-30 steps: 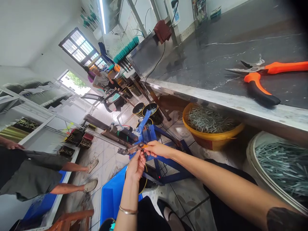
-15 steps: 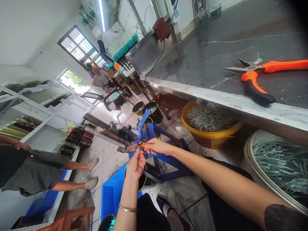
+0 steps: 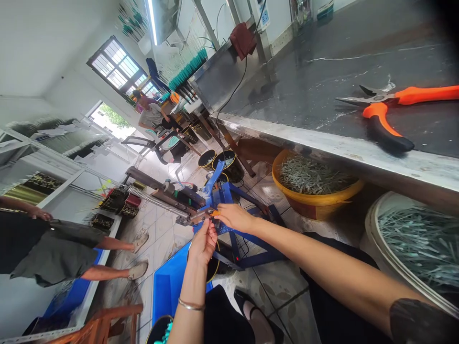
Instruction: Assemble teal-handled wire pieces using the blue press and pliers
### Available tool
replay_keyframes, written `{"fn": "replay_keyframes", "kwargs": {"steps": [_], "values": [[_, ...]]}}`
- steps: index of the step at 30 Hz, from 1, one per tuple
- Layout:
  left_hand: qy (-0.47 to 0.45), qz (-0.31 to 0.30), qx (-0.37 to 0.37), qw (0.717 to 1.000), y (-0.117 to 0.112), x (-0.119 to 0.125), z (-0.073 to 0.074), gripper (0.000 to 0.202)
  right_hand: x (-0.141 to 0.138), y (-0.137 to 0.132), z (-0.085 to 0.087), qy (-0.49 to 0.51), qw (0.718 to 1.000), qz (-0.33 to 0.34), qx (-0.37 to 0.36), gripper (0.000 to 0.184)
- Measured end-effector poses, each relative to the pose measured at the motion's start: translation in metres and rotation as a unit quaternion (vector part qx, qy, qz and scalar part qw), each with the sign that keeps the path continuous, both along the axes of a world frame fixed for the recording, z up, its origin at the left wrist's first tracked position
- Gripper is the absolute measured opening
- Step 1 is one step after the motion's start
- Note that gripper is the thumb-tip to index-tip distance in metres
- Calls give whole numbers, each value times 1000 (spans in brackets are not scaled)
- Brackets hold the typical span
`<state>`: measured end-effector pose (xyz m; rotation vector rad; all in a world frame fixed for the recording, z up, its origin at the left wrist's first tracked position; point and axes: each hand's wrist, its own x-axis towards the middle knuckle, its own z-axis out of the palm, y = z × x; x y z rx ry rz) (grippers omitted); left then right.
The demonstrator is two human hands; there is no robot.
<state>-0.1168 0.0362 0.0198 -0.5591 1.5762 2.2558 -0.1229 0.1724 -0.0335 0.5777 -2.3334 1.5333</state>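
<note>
A blue metal machine (image 3: 229, 203) with a long coiled spring (image 3: 154, 203) stands on the tiled floor. Both my hands meet at its front jaw (image 3: 195, 218). My right hand (image 3: 233, 217) pinches a small orange piece (image 3: 214, 213) at the jaw. My left hand (image 3: 204, 241), a bangle on its wrist, reaches up just below the jaw with its fingers curled; what they hold is hidden.
Orange-handled pliers (image 3: 390, 112) lie on the steel table (image 3: 358, 148) at right. A yellow basin (image 3: 315, 188) and a white basin (image 3: 412, 248) hold grey-green strips. A blue crate (image 3: 167, 286) sits below. A person (image 3: 53, 248) stands at left; another person (image 3: 152, 114) sits far back.
The view has shifted slightly. Both hands stay at the machine's jaw, a little higher in the picture than before.
</note>
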Motion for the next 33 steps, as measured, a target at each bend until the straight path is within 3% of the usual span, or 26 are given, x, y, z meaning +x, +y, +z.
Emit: {"fn": "replay_keyframes", "kwargs": {"steps": [2, 3, 6, 7, 9, 11, 12, 14, 18, 23, 33], "values": [[-1, -2, -2, 1000, -1, -1, 0, 15, 2, 5, 2, 87, 993, -27, 72, 16], [-1, -4, -2, 1000, -1, -1, 0, 15, 3, 7, 2, 92, 993, -28, 70, 16], [-4, -25, 5, 1000, -5, 4, 1, 14, 4, 9, 2, -50, 995, 17, -86, 17], [-8, -37, 10, 999, -7, 7, 1, 14, 4, 9, 1, -126, 977, 53, -164, 21], [-19, -60, 18, 998, -11, 15, -1, 11, 4, 6, -1, -256, 909, 127, -303, 27], [-26, -74, 20, 997, -15, 23, -5, 11, 4, 1, -4, -311, 854, 168, -383, 26], [-25, -74, 17, 997, -17, 25, -7, 14, 3, -2, -5, -317, 843, 172, -398, 25], [-15, -60, 12, 998, -19, 27, -10, 19, 1, -6, -6, -305, 848, 169, -399, 22], [8, -45, 15, 999, -15, 16, -9, 10, -1, -10, -6, -264, 884, 129, -365, 22], [11, -45, 11, 999, -6, 0, -6, 17, -2, -8, -1, -234, 922, 72, -299, 26], [7, -46, 8, 999, -4, -1, -5, 16, -8, -8, -6, -216, 943, 68, -242, 30]]}}
